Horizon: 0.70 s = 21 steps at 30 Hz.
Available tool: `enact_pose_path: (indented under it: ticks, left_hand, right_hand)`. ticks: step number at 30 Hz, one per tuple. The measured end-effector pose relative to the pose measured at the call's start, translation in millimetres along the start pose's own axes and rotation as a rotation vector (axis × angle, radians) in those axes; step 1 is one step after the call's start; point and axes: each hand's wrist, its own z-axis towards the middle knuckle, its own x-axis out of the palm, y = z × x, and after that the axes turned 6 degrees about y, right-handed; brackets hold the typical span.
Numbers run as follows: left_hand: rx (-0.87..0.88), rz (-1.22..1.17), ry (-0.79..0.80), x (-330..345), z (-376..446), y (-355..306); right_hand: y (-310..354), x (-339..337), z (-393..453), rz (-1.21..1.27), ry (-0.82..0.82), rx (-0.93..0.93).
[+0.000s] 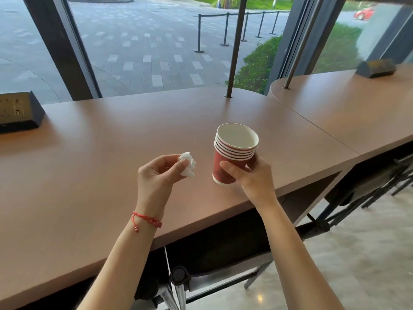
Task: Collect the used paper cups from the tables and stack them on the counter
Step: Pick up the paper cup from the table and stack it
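Red paper cups, a nested stack [233, 153] with white rims, tilted, held above the brown wooden counter [111, 142]. Right hand [250, 173] is the grip on the stack: fingers curled round the lower wall, thumb across the front. Left hand [156, 173], just left of the stack and apart from it, pinches a crumpled white tissue [188, 163] between thumb and fingertips. Red string bracelet [146, 221] on the left wrist. Black socket box [17, 111] sits on the counter far left of both hands.
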Motion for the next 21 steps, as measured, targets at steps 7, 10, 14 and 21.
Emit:
enact_pose_path:
  ticks: [7, 10, 14, 21]
  left_hand:
    - [-0.030, 0.003, 0.182, 36, -11, 11]
    - [-0.047, 0.022, 0.235, 54, -20, 17]
    - [-0.071, 0.097, 0.330, 89, -39, 25]
    - [-0.095, 0.134, 0.563, 182, -106, 40]
  right_hand:
    - [5, -42, -53, 0.003, -0.144, 0.032]
    - [5, -64, -79, -0.030, -0.225, 0.032]
    - [2, -100, -123, -0.026, -0.365, 0.054]
    - [-5, -173, -213, -0.020, -0.601, 0.094]
